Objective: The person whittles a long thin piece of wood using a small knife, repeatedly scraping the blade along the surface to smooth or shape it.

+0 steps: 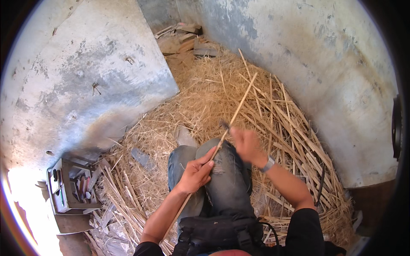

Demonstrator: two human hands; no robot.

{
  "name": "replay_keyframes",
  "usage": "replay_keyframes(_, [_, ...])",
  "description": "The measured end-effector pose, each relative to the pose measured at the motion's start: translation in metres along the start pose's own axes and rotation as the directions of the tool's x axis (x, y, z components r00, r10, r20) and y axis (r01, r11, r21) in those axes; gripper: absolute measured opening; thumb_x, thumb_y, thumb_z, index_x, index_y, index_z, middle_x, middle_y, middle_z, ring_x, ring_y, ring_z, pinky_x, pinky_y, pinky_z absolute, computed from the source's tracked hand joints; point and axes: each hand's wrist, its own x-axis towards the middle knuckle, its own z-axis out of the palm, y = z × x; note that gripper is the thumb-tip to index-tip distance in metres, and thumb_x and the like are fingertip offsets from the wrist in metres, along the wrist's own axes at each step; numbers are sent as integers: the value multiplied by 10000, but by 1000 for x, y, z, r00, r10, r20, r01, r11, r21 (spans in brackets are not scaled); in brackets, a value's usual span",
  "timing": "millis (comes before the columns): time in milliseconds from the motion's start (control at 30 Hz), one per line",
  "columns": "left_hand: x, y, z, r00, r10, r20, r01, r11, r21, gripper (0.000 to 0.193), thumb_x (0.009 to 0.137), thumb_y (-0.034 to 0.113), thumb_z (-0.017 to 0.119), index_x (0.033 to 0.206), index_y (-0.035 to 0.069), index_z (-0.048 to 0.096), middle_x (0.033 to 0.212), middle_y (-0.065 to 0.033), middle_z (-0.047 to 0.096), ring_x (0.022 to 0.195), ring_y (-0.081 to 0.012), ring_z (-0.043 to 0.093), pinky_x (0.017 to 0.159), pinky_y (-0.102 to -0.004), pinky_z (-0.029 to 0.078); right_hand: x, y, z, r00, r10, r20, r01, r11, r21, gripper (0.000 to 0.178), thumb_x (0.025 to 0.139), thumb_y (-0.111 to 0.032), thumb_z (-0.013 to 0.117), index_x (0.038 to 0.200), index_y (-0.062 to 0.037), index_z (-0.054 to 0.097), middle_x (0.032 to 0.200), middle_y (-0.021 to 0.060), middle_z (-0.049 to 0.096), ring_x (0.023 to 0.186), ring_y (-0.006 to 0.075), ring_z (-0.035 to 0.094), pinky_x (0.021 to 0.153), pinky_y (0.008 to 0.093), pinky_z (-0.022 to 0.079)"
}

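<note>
A long, thin bamboo strip [240, 104] slants across my knees, from beside my left forearm up toward the far right. My left hand [197, 173] is closed round it over my lap, with the thumb pressed along it. Just beyond my knee, my right hand [247, 146] is closed on a knife [224, 124], slightly smeared by motion. Only a short dark blade shows, lying at the strip; the fist hides the handle. A metal-banded watch [267, 164] is on my right wrist.
Pale shavings [200, 91] cover the floor. Split strips [294, 136] are heaped along the right wall, with more strips [117, 187] at left. A small wooden stand [64, 187] holds odds and ends. Wood offcuts [185, 38] lie in the far corner. A black waist bag [220, 232] rests on my lap.
</note>
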Motion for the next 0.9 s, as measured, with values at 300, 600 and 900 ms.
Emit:
replay_keyframes(300, [-1,0,-4,998,6,69,0,996,-85,514,1120,131,516,1622,146,410,600,91,377,485,-12,305,465,-224,262,-11,-1,3,977,23,213,-113,899,424,427,1081,-313,563,835,4,710,598,142,587,534,192,535,547,360,424])
replay_keyframes(600, [-5,1,13,993,92,-74,-67,954,293,513,1111,122,521,1614,108,420,701,111,476,551,13,358,498,-201,282,-26,-48,5,1000,16,-23,-11,978,207,291,916,-260,815,859,8,718,616,97,630,543,115,561,506,295,411])
replay_keyframes(900, [-10,5,3,1000,-10,7,10,1000,-5,520,1133,143,478,1637,95,361,610,98,379,513,-14,298,485,-210,279,-23,-37,-36,945,199,-260,-137,961,238,188,938,-216,809,944,-40,743,677,25,647,606,66,563,546,280,412])
